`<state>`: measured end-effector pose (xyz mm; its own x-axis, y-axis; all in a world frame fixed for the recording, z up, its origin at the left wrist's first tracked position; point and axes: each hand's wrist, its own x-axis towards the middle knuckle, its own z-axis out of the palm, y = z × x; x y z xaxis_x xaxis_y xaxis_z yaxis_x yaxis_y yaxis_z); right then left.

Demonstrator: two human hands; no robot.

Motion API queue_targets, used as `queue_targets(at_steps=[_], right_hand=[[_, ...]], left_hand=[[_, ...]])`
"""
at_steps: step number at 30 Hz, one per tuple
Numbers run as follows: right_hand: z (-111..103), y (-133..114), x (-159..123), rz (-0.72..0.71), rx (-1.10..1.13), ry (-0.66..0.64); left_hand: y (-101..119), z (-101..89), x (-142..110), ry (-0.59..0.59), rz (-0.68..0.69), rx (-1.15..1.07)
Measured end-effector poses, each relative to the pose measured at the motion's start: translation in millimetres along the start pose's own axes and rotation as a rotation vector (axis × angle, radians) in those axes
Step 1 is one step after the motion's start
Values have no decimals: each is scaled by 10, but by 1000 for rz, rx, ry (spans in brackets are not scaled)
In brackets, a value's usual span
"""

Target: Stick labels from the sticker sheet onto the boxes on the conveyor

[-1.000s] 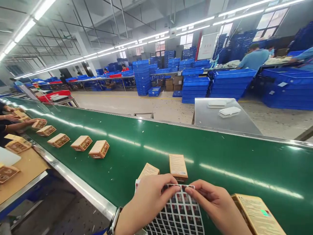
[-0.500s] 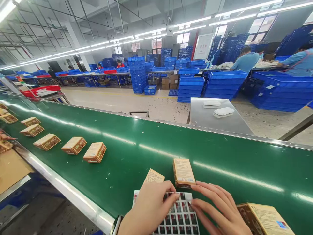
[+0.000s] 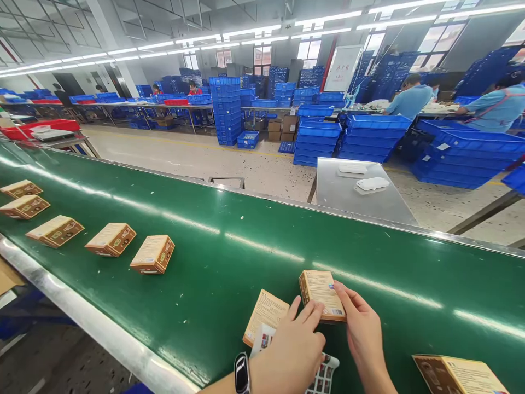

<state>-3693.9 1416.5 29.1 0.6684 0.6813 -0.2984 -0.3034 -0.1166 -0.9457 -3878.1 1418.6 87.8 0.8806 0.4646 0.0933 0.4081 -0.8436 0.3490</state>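
Observation:
My left hand (image 3: 289,345), with a dark-screened band on its wrist, reaches over a sticker sheet (image 3: 326,376). Its fingers stretch out onto the near left part of a brown and cream box (image 3: 318,287). Around that box's right edge my right hand (image 3: 363,323) is closed, a fingertip touching a small shiny sticker (image 3: 331,286) on the top face. A second box (image 3: 266,312) lies just left, its near end partly overlapped by the sheet. Much of the sheet is hidden beneath my left hand and forearm.
Several similar boxes (image 3: 151,254) lie along the green conveyor belt (image 3: 205,262) to the left. One more box (image 3: 457,375) is at the lower right. Beyond the belt's metal edge stand a metal table (image 3: 340,197), stacked blue crates (image 3: 315,143) and people in blue.
My left hand has moved from the sheet onto the box, and my right hand has closed on its right edge. A shiny sticker now shows on its top. The view has shifted.

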Motion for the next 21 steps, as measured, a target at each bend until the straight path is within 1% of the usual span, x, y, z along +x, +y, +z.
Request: queue_targets(at_steps=[3,5,9,11,14,16,17,18,20,21], right_hand=[[-65,-41,-12,-28,-94,13],[-107,-69,-11,-69,-217,19],[-171,-160,30,-235,-547,35],[-203,-240,64,-291,-645,57],[-270,-410,54,-331,-757,90],[-324,-545,-50,-413,-802,81],[-349,-614,-136,-467,-791,22],[-369,-681,-241,-510,-767,-96],[-384,-795,-474,-548,-715,-433],[-377,-838,-586,-554,-703,-588]], left_hand=[[45,-9,54,-2,34,41],[75,-3,88,-12,53,57],[118,32,164,-34,72,74],[134,29,191,-16,74,55],[160,-72,165,28,44,-70],[176,-229,91,19,-45,-199],[180,-331,41,10,-108,-260],[182,-442,-13,8,-177,-310],[174,-666,-119,32,-282,-383],[165,-764,-165,40,-313,-419]])
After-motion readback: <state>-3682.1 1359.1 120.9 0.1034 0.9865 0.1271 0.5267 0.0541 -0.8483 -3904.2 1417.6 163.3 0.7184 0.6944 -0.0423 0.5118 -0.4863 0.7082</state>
